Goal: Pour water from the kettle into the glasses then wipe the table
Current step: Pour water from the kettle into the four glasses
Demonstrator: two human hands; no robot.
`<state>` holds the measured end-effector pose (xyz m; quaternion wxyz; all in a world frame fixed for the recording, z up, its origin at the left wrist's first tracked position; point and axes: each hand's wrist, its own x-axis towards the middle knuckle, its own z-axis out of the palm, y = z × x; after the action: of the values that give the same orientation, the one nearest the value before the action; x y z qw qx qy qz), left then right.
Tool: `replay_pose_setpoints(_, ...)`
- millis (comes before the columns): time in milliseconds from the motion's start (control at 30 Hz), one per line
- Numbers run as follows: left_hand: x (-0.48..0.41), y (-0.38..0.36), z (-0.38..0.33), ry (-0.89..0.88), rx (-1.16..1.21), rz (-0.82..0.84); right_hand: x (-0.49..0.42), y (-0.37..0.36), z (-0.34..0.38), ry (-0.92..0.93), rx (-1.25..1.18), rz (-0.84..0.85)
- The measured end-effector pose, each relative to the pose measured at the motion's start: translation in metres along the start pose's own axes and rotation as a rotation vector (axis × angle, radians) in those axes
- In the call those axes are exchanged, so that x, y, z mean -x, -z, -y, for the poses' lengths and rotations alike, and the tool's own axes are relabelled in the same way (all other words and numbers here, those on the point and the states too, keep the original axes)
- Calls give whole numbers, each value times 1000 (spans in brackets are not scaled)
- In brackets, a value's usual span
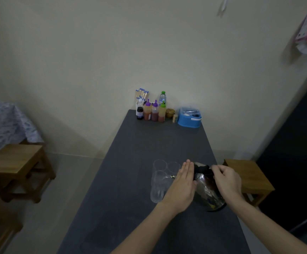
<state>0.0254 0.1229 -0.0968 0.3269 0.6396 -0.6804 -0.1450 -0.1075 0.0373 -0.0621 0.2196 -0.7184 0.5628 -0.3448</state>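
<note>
The steel kettle (208, 193) stands on the near right part of the dark table (130, 162), apparently tipped toward the left, its small spout (172, 176) reaching over the rim of the nearest of three clear glasses (158, 186), which cluster just beside it. The right hand (226, 178) curls its fingers round the black handle (202, 169) on top, while the left hand (183, 184) lies flat with straight fingers against the kettle's side near the lid, gripping nothing. Whether water is running from the spout is not clear. The kettle is likely heavy if full, with its weight shifting as it tilts; its polished wall looks slippery and could be hot, so the handle is the sound place to hold, and the flat palm serves best as a light steadying touch. The glasses look tall, thin and light, easy to knock over with the spout or a wrist, and fragile; a slow tilt and a spout held just above the rim would suit them. Sauce bottles (154, 111) and a blue container (188, 118) stand well apart at the far end.
</note>
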Motion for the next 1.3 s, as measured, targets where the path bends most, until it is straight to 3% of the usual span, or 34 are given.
replay_pose_setpoints(1300,4,-1,2,38,28,4,0,-2,3,22,52,-13)
